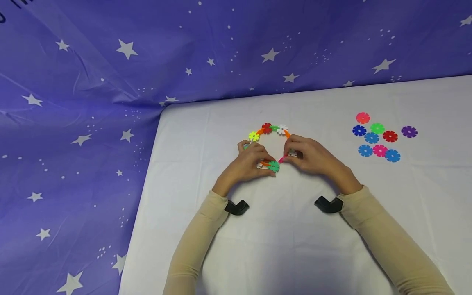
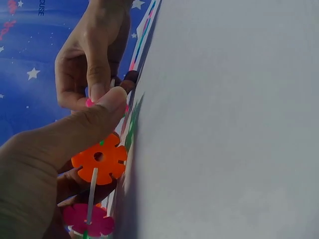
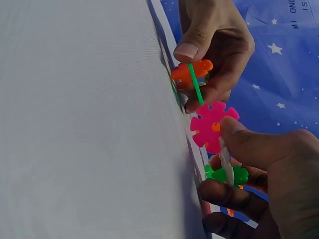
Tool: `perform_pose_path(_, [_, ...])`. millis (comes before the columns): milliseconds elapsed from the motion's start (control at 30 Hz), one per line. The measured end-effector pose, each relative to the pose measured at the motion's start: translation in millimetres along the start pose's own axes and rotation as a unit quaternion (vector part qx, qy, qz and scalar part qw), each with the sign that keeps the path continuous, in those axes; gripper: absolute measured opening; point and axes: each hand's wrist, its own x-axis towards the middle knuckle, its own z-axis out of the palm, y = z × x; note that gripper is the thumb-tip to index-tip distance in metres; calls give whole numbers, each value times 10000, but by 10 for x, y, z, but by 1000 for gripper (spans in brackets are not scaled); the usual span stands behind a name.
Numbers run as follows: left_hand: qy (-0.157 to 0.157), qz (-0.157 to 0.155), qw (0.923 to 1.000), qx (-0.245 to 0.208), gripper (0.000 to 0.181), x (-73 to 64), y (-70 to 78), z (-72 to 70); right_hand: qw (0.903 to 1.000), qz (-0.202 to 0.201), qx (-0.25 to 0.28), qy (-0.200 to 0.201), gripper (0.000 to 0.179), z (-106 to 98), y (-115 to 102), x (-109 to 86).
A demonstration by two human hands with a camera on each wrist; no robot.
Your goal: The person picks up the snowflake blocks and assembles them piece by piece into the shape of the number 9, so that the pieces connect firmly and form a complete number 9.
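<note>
A ring of notched plastic flower discs lies between my two hands, its far side showing a yellow disc [image 1: 254,136], a red disc [image 1: 266,128] and a white disc [image 1: 282,129]. My left hand [image 1: 250,162] grips the ring's near left end, by a green disc [image 1: 274,166] joined to an orange disc [image 2: 98,158]. Opposite, my right hand [image 1: 307,155] pinches a pink disc [image 3: 210,125], with a white disc [image 3: 226,162] and a green disc [image 3: 239,175] linked behind it. The edge-on green disc and the pink disc meet or nearly meet; contact is unclear.
Several loose discs, among them a purple disc [image 1: 409,131] and a dark blue disc [image 1: 359,130], lie flat to the right on the white tablecloth [image 1: 280,246]. A purple star-patterned cloth [image 1: 206,49] borders the table behind and at left.
</note>
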Motion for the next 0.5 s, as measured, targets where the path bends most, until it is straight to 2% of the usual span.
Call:
perform_pose_path(233, [99,146,9996,-219,37,-9,-39,1,9999,-124,-71,5,13,33,-5,2])
perform_pose_path(500, [246,243,9978,-562,33,-16,-65,18,9992,-143,-20,379,14,115,-15,9])
